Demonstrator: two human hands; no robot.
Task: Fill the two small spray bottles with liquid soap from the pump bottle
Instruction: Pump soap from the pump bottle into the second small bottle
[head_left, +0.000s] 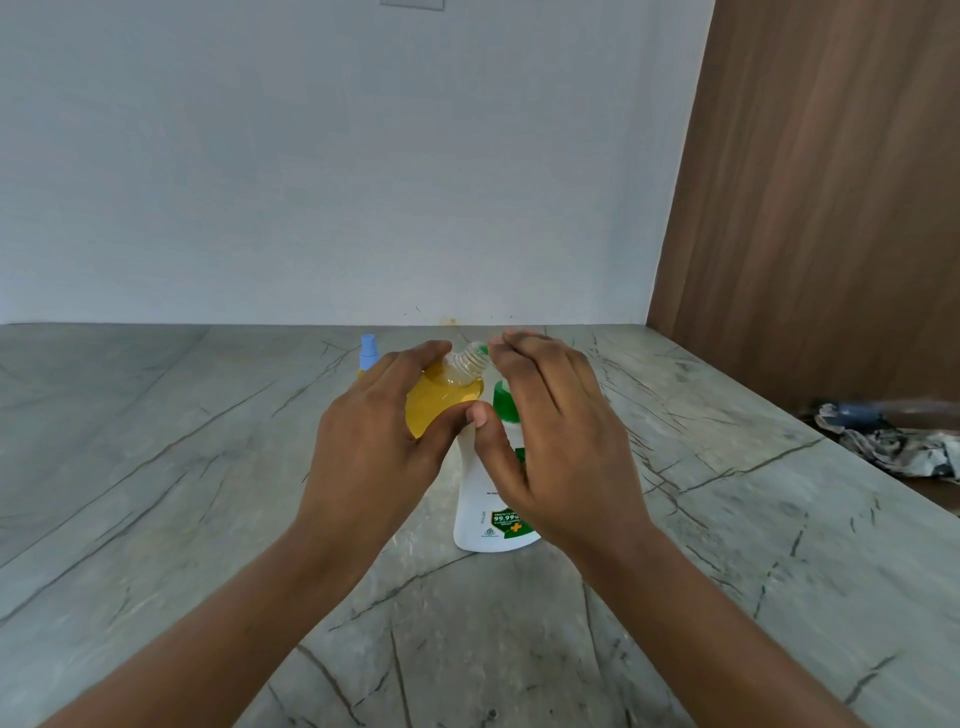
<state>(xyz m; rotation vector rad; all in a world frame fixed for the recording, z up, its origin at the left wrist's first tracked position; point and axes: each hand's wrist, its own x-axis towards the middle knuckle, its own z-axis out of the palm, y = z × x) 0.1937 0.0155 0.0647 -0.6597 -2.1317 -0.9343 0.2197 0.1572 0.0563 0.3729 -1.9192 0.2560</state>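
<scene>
Now, bottle in hand: a small clear plastic spray bottle holding yellow-orange liquid soap, cap off, lifted above the surface near the middle of the scene.
Long axis: tilted, base low and to the left, bare threaded neck pointing up and to the right, toward the pump.
Left hand: wrapped round the bottle's body, fingers over the far side, thumb pressed on the near side; it carries the bottle alone.
Right hand: fingers held together and curved downward over the top of the pump bottle, thumb reaching left; whether it presses the pump or only hovers, I cannot tell.
Pump bottle: a tall white plastic soap bottle with a green collar and green label, standing upright on the surface, just right of and nearer than the lifted bottle, its lower body between the two wrists.
Key relation: the open neck lies just left of the right hand's fingertips, so the spout must meet that mouth; judged from this, the right hand is the nearer one to work the pump.
Second bottle: a small spray bottle with a pale blue nozzle, far left behind the left hand, mostly covered.
Hidden: pump head and spout, under the right hand; fill level of the second bottle.
Surface: grey veined stone surface; crumpled cloth at the far right edge, blurred.
</scene>
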